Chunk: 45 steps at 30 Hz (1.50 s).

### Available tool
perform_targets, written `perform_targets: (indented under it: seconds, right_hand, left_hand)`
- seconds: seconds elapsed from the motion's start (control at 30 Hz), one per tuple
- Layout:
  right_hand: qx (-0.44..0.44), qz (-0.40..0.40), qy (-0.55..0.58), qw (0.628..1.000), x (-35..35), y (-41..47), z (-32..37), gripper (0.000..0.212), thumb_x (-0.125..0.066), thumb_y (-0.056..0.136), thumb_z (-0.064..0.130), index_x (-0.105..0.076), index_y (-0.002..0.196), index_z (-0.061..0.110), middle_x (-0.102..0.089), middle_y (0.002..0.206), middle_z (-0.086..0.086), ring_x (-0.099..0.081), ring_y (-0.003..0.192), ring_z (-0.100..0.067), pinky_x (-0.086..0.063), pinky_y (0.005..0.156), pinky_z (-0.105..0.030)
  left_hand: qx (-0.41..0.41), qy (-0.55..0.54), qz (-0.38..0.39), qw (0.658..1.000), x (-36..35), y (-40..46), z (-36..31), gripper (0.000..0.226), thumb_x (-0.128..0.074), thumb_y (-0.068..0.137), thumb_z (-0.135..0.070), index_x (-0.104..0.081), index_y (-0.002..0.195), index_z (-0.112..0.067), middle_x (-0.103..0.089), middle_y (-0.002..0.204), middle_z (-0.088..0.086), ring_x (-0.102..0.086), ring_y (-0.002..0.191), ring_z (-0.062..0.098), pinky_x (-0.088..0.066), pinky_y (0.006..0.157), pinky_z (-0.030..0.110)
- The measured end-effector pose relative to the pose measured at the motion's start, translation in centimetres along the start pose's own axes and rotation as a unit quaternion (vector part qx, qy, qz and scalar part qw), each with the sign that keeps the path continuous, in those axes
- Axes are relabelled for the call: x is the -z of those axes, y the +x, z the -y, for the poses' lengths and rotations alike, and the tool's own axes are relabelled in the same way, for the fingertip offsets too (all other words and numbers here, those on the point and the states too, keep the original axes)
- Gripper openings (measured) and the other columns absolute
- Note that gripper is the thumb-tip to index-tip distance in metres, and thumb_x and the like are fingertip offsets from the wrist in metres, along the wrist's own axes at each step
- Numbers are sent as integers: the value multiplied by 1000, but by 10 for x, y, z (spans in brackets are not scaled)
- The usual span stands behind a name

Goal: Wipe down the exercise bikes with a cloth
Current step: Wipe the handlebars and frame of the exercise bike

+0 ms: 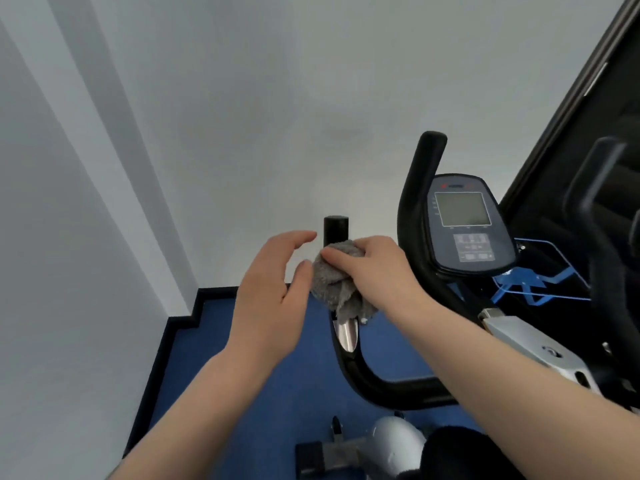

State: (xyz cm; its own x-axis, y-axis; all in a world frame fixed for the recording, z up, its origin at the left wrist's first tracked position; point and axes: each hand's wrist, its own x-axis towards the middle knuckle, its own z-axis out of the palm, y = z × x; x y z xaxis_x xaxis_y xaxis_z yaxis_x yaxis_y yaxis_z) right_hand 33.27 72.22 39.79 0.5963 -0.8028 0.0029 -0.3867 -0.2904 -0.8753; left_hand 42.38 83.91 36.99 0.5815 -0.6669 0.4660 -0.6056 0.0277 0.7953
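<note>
A crumpled grey terry cloth (337, 278) is held bunched around the left upright grip of a black tubular handlebar (374, 379) on a stationary exercise bike (398, 441), just below the grip's round black end cap (336, 230). The cloth is gripped by the right hand (375, 271), whose fingers are curled over the top of the bundle, pressing it against the bar. A polished silver sensor plate (347, 334) is seen on the bar directly beneath the hanging folds of the cloth. The left hand (273, 299) is held just beside the cloth with fingers relaxed and loosely spread — nothing is grasped, though its thumb tip appears close to, perhaps touching, the fabric; contact cannot be confirmed. To the right, the handlebar's second grip (420, 174) rises in a curve, and a dark oval console with a grey display screen and a button panel (467, 223) is mounted between the two grips. A silver-grey frame bracket (533, 341) is seen lower right. Blue carpeted floor (249, 393) is edged by a black skirting strip (166, 348) against a pale wall (242, 116) — at far right, a dark glass panel with blue markings (540, 282) is visible.
</note>
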Motion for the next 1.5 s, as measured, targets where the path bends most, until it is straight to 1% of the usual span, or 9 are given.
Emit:
perform_targets:
  seconds: [0.17,0.43,0.57,0.9,1.03,1.13,1.3,1.4,1.5]
  right_hand:
    - [25,-126,-1,992,-17,-1,12,28,-68,78,41,-63,67,15,-65,62,5,-60,58,-6,-49,54,-23]
    - [-26,-134,-83,987,-24,-19,22,17,-60,80,21,-64,72,6,-68,63,-7,-58,55,-13,-52,58,-35]
    - [-55,-123,-112,984,-29,-44,19,23,-61,78,30,-62,71,8,-64,60,-2,-55,53,-11,-51,60,-39]
    - [-12,83,-338,937,7,-105,-17,29,-64,79,48,-66,97,24,-68,78,2,-61,74,-16,-50,74,-38]
    - [26,220,-448,866,57,-107,-36,38,-58,86,41,-53,123,39,-63,111,16,-54,109,-9,-27,112,-33]
    - [49,219,-477,850,77,-104,-43,37,-58,86,43,-55,122,36,-64,117,17,-53,113,-11,-38,103,-31]
    - [95,238,-386,886,55,-101,-49,37,-60,85,39,-56,121,32,-70,103,3,-62,96,-18,-48,85,-40]
    - [158,274,-500,806,78,-89,-55,42,-54,89,44,-52,128,27,-69,108,-1,-57,111,-22,-22,112,-34]
    - [248,275,-595,713,97,-80,-58,44,-47,92,49,-52,126,22,-68,111,0,-55,118,-17,15,111,-27]
  left_hand:
    - [-46,-43,97,993,5,30,10,40,-39,96,-29,-48,135,-29,-44,143,-16,-34,133,-5,-26,108,14]
    - [-146,-75,219,962,-1,39,28,49,-33,99,-33,-25,147,-30,-21,156,-15,-14,142,-4,-12,113,13]
    - [-209,-102,253,939,-4,33,38,51,-33,99,-26,-26,148,-15,-16,159,-7,-5,147,9,-8,116,20]
    - [-226,-26,259,939,-31,-18,38,46,-38,97,-24,-39,142,-20,-28,154,-8,-6,147,15,-16,116,49]
    - [-206,19,230,951,-38,-28,27,38,-40,95,-24,-54,130,-18,-42,145,-2,-13,145,17,-27,108,57]
    - [-189,40,218,957,-41,-31,24,36,-39,94,-23,-58,124,-20,-46,141,-3,-14,144,17,-31,107,55]
    - [-161,62,178,969,-50,-42,18,37,-34,95,-24,-61,120,-19,-46,141,-1,-13,145,18,-27,109,55]
    - [-157,65,172,970,-51,-45,16,36,-33,95,-22,-60,119,-19,-44,141,-2,-12,145,17,-24,112,53]
    - [-161,83,175,968,-49,-47,17,36,-33,96,-21,-58,121,-21,-41,144,-6,-9,146,14,-23,114,48]
